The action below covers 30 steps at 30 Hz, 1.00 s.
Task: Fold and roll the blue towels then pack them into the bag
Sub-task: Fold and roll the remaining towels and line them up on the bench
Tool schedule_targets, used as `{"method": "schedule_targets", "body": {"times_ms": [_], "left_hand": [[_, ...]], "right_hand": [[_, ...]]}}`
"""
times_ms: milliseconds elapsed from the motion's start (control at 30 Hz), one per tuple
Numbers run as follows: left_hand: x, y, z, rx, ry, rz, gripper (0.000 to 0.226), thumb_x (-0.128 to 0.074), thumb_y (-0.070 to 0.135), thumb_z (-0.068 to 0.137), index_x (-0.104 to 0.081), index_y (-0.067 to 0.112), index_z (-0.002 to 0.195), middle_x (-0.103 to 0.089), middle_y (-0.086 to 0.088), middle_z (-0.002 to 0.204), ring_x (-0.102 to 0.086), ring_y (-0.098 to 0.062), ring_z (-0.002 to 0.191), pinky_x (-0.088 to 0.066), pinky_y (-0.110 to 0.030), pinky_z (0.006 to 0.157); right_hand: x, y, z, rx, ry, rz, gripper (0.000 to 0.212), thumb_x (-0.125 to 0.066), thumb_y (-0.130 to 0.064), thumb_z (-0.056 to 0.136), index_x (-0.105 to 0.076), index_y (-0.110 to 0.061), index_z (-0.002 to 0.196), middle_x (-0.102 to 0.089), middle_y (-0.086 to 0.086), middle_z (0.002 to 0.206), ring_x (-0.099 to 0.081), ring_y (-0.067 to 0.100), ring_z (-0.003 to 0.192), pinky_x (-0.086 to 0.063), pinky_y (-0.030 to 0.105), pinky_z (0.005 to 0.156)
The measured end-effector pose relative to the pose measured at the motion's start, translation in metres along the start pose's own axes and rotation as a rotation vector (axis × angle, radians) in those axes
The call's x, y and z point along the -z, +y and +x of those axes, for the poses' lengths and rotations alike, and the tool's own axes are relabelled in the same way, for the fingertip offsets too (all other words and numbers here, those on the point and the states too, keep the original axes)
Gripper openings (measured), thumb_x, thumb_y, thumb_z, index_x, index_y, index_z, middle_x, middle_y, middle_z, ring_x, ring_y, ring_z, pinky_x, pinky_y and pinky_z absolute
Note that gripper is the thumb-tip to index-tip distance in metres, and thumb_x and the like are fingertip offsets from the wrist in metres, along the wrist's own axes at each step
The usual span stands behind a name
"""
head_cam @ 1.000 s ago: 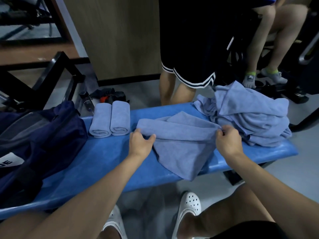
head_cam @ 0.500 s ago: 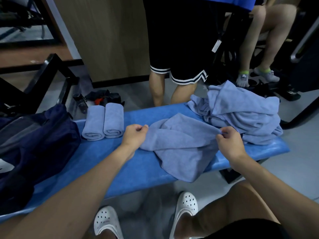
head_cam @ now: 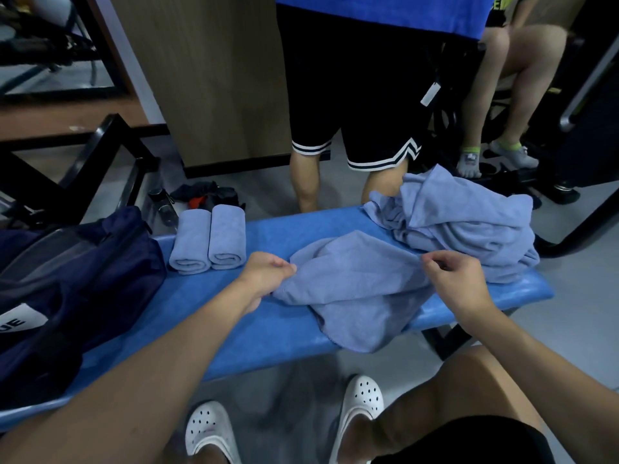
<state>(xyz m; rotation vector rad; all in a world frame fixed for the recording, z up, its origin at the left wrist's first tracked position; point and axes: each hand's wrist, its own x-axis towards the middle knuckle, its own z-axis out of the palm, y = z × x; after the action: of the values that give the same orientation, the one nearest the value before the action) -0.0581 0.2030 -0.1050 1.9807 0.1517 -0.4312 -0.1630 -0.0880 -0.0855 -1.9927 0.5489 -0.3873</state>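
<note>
A loose blue towel (head_cam: 355, 289) lies rumpled across the blue bench (head_cam: 261, 326), its lower part hanging over the front edge. My left hand (head_cam: 264, 276) pinches its left edge and my right hand (head_cam: 452, 279) pinches its right edge. Two rolled blue towels (head_cam: 209, 237) lie side by side on the bench to the left. A heap of unfolded blue towels (head_cam: 465, 226) sits at the bench's right end. The dark navy bag (head_cam: 67, 279) rests on the left end of the bench.
A person in black shorts (head_cam: 351, 112) stands just behind the bench. Another person's legs (head_cam: 512, 95) are at the far right by a dark machine. A bottle (head_cam: 164, 205) and dark clothing (head_cam: 207, 194) lie on the floor behind the rolls. My white clogs (head_cam: 207, 437) are below.
Both hands kept their pinch on the towel's edges and lifted them slightly, bunching the cloth into a peak. The head camera tilted up, showing more of the standing person.
</note>
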Motion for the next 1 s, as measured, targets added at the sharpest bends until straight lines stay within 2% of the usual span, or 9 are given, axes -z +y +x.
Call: {"method": "schedule_targets", "body": {"times_ms": [67, 167, 300, 433, 633, 767, 833, 933, 1000], "left_hand": [[0.008, 0.01, -0.003, -0.125, 0.075, -0.093, 0.013, -0.068, 0.008, 0.088, -0.07, 0.013, 0.077, -0.071, -0.004, 0.089, -0.063, -0.018, 0.084, -0.048, -0.023, 0.071], [0.028, 0.037, -0.015, -0.349, 0.177, -0.147, 0.015, -0.065, 0.002, 0.092, -0.07, 0.014, 0.086, -0.069, 0.003, 0.087, -0.062, -0.009, 0.081, -0.047, -0.01, 0.071], [0.057, 0.072, -0.033, -0.61, 0.322, -0.146, 0.019, -0.061, -0.002, 0.093, -0.071, 0.014, 0.098, -0.067, 0.008, 0.085, -0.059, 0.0, 0.075, -0.046, -0.009, 0.072], [0.07, 0.073, -0.049, -0.71, 0.379, -0.126, 0.024, -0.06, -0.003, 0.093, -0.07, 0.018, 0.096, -0.067, 0.014, 0.084, -0.057, 0.001, 0.069, -0.046, -0.013, 0.069], [0.052, -0.004, -0.04, -0.379, 0.179, 0.095, 0.028, -0.055, -0.009, 0.091, -0.067, 0.017, 0.092, -0.064, -0.003, 0.092, -0.055, -0.012, 0.079, -0.044, -0.015, 0.069], [0.038, -0.041, -0.041, -0.215, 0.11, 0.162, 0.018, -0.06, -0.005, 0.089, -0.063, 0.012, 0.096, -0.055, -0.001, 0.081, -0.051, -0.008, 0.071, -0.042, -0.013, 0.064], [0.037, -0.048, -0.034, -0.154, 0.149, 0.148, 0.006, -0.063, 0.008, 0.092, -0.065, 0.01, 0.098, -0.06, -0.004, 0.084, -0.056, -0.013, 0.074, -0.044, -0.016, 0.066], [0.039, -0.051, -0.02, -0.081, 0.161, 0.191, 0.021, -0.061, 0.021, 0.095, -0.071, 0.004, 0.09, -0.071, -0.008, 0.085, -0.065, -0.022, 0.081, -0.05, -0.031, 0.073], [0.039, -0.049, -0.014, -0.039, 0.169, 0.274, 0.039, -0.059, 0.028, 0.097, -0.062, 0.002, 0.067, -0.06, -0.003, 0.062, -0.053, -0.021, 0.059, -0.041, -0.032, 0.059]], "right_hand": [[0.004, -0.002, 0.002, 0.036, 0.048, 0.016, 0.015, -0.06, -0.007, 0.092, -0.07, -0.011, 0.08, -0.064, 0.006, 0.072, -0.055, 0.014, 0.07, -0.045, 0.023, 0.06], [0.009, -0.015, 0.006, 0.039, 0.065, 0.07, 0.017, -0.058, -0.004, 0.093, -0.071, -0.01, 0.101, -0.066, -0.006, 0.08, -0.058, 0.007, 0.073, -0.045, 0.008, 0.058], [0.013, -0.048, 0.011, 0.092, 0.026, 0.173, 0.029, -0.055, -0.004, 0.094, -0.066, -0.023, 0.112, -0.063, 0.0, 0.086, -0.056, 0.016, 0.074, -0.05, 0.032, 0.065], [0.009, -0.073, 0.018, 0.168, 0.02, 0.188, 0.035, -0.051, -0.001, 0.095, -0.061, -0.027, 0.114, -0.055, 0.009, 0.075, -0.041, 0.019, 0.06, -0.036, 0.033, 0.053], [-0.019, -0.029, 0.012, 0.055, -0.153, -0.003, 0.016, -0.059, -0.002, 0.091, -0.068, -0.005, 0.078, -0.056, 0.008, 0.067, -0.046, 0.017, 0.064, -0.037, 0.03, 0.057], [-0.03, 0.01, 0.002, 0.032, -0.213, -0.167, 0.022, -0.065, -0.004, 0.088, -0.066, -0.009, 0.067, -0.06, 0.008, 0.061, -0.049, 0.008, 0.053, -0.038, 0.018, 0.049], [-0.031, 0.021, 0.002, -0.014, -0.231, -0.187, 0.019, -0.066, 0.001, 0.085, -0.065, -0.013, 0.073, -0.062, 0.008, 0.066, -0.053, 0.011, 0.056, -0.039, 0.014, 0.047], [-0.03, 0.028, 0.002, -0.084, -0.257, -0.172, 0.024, -0.061, 0.005, 0.085, -0.061, -0.014, 0.101, -0.062, 0.013, 0.08, -0.05, 0.022, 0.058, -0.04, 0.019, 0.044], [-0.029, 0.029, 0.002, -0.112, -0.262, -0.15, 0.03, -0.06, 0.0, 0.088, -0.056, -0.02, 0.11, -0.064, 0.011, 0.089, -0.053, 0.019, 0.062, -0.041, 0.025, 0.051]]}}
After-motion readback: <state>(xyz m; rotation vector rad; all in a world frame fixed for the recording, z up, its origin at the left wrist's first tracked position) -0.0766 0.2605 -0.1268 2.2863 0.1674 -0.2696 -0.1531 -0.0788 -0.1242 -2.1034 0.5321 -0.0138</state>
